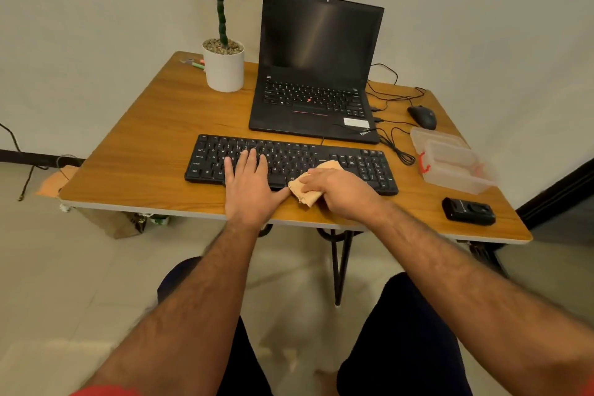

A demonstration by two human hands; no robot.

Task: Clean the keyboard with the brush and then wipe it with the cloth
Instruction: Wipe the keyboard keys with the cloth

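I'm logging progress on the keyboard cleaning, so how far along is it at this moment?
Wiping is in hand: the right hand grips the orange cloth at the keyboard's front edge, while the left hand rests flat on the keys. No brush is visible, so whether brushing is done cannot be confirmed. The keys to the right remain to wipe.

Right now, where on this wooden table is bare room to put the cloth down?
Bare wood lies left of the black keyboard, in front of the white plant pot. A smaller patch lies between the keyboard and the black device. The right side is crowded: clear plastic box, black mouse, cables.
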